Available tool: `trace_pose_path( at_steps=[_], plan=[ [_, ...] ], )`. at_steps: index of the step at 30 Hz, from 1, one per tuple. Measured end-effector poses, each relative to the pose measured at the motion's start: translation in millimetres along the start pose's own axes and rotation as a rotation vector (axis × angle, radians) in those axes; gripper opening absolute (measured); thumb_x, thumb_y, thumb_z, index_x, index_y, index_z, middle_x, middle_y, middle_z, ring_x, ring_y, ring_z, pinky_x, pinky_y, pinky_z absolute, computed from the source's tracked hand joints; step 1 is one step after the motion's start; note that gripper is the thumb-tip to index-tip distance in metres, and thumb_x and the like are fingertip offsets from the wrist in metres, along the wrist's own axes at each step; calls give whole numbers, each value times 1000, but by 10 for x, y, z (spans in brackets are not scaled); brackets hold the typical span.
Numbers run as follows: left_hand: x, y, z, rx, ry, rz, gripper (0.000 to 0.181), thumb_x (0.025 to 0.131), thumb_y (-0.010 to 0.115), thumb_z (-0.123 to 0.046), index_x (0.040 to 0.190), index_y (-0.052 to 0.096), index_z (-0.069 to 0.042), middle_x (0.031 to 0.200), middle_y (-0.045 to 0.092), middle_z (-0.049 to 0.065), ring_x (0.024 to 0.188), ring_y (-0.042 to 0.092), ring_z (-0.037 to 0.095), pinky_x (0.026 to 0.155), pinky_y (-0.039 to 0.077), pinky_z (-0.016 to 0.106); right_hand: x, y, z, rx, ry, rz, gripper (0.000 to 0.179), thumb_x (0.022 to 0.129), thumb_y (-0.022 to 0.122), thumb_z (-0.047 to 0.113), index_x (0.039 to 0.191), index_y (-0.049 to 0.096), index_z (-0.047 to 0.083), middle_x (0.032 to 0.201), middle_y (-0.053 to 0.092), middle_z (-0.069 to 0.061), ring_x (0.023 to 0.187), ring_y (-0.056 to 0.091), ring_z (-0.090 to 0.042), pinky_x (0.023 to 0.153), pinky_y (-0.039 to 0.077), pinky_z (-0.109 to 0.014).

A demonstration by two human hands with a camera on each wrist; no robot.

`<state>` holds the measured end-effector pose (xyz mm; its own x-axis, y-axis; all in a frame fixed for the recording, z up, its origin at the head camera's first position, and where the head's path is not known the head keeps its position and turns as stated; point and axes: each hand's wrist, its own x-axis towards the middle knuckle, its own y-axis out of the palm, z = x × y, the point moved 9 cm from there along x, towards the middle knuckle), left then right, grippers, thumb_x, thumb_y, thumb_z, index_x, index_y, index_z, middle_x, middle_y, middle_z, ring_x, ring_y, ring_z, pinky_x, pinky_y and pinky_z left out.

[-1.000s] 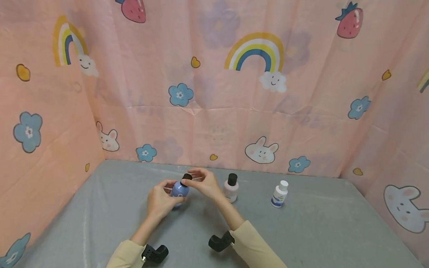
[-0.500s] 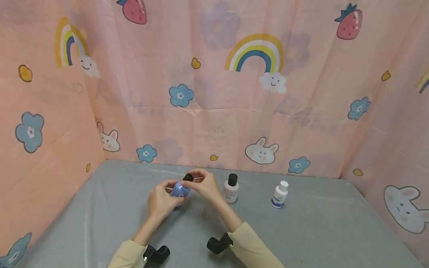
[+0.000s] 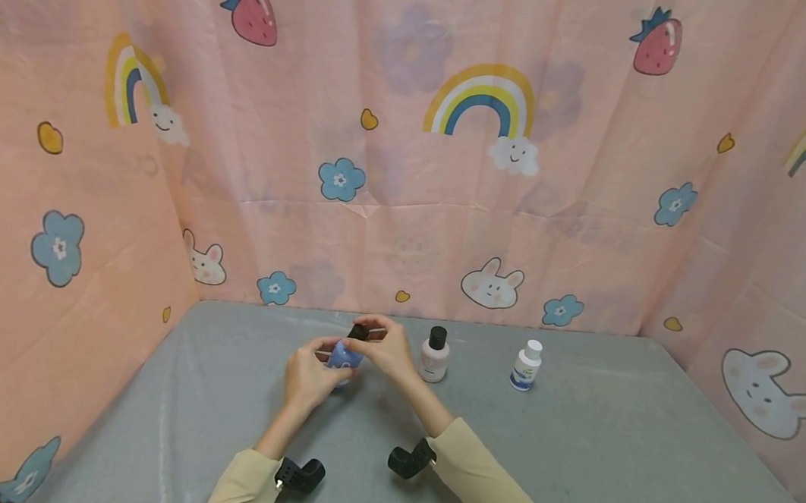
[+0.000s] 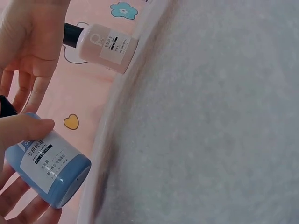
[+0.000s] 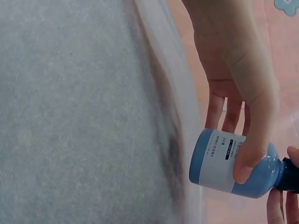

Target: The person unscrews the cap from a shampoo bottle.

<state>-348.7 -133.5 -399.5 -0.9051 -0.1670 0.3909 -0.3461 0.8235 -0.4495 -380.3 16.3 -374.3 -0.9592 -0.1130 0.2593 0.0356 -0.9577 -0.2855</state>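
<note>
My left hand grips the body of a blue plastic bottle, its thumb lying over the white label. The bottle leans, its black cap pointing up and to the right. My right hand holds the cap between thumb and fingers. In the right wrist view the cap sits on the neck, with my right fingertips around it at the frame's edge. Part of the blue body is hidden behind the left hand's fingers.
A pale pink bottle with a black cap stands upright just right of my right hand. Farther right stands a small white bottle with a blue band. All are on a grey-covered table, backed by a pink printed curtain.
Both hands keep their hold on the blue bottle. The left hand and the bottle have shifted slightly to the right, and the cap leans further right. The other bottles stand unmoved.
</note>
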Motion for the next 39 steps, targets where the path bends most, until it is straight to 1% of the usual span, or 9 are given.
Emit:
trace_pose_path(
  at_steps=[7, 12, 15, 23, 24, 31, 35, 38, 39],
  plan=[
    [2, 33, 24, -28, 0, 26, 50, 64, 88, -20, 109, 70, -8, 95, 73, 12, 86, 70, 27, 71, 56, 39, 13, 9, 28, -20, -35, 16, 40, 76, 80, 12, 114, 67, 6, 108, 65, -16, 95, 66, -28, 79, 55, -35],
    [2, 67, 53, -51, -6, 60, 52, 66, 87, -19, 113, 68, -5, 98, 72, 14, 88, 70, 29, 71, 57, 39, 13, 21, 44, -25, -52, 51, 39, 77, 78, 8, 115, 66, 7, 110, 67, -16, 97, 66, -29, 79, 55, -35],
    [6, 83, 64, -64, -10, 81, 54, 68, 86, -19, 116, 67, -4, 100, 72, 15, 90, 70, 30, 72, 57, 39, 15, 28, 56, -5, -65, 72, 39, 78, 77, 6, 115, 66, 5, 112, 68, -18, 98, 66, -31, 82, 55, -36],
    [12, 83, 54, -90, -4, 85, 55, 68, 86, -17, 117, 66, -2, 101, 72, 14, 89, 70, 29, 74, 57, 40, 23, 44, 53, 63, -19, 97, 44, 80, 73, 1, 122, 61, 1, 121, 62, -23, 105, 65, -38, 82, 57, -39],
    [13, 82, 52, -91, -4, 85, 55, 68, 86, -17, 117, 66, -2, 101, 72, 14, 89, 70, 29, 74, 57, 40, 19, 44, 67, 69, -17, 100, 45, 80, 72, -1, 123, 60, 0, 121, 62, -24, 106, 64, -39, 82, 56, -41],
    [16, 68, 44, -84, -13, 92, 56, 69, 85, -17, 119, 65, -1, 101, 72, 15, 89, 70, 30, 74, 56, 41, -146, -1, 419, 47, -52, 131, 48, 81, 66, -6, 128, 54, -6, 122, 61, -29, 110, 61, -43, 90, 53, -44],
    [32, 44, 44, -78, -9, 84, 57, 69, 84, -17, 119, 65, -1, 102, 71, 16, 90, 69, 31, 74, 56, 42, -53, 44, 215, 92, -37, 144, 54, 82, 68, -3, 134, 50, -2, 127, 59, -27, 114, 59, -41, 93, 52, -44],
    [49, 17, 37, -53, 4, 59, 55, 67, 86, -17, 116, 67, -2, 100, 72, 16, 88, 70, 30, 74, 56, 42, 31, 68, 44, 86, -27, 128, 56, 83, 72, 5, 135, 50, 3, 128, 59, -24, 113, 60, -38, 92, 52, -43],
    [52, 5, 31, -40, 6, 50, 54, 67, 86, -18, 115, 67, -3, 99, 72, 16, 88, 70, 30, 74, 56, 42, 32, 64, 39, 76, -19, 120, 56, 83, 73, 8, 134, 51, 4, 128, 59, -23, 113, 61, -37, 91, 53, -42]
  ],
)
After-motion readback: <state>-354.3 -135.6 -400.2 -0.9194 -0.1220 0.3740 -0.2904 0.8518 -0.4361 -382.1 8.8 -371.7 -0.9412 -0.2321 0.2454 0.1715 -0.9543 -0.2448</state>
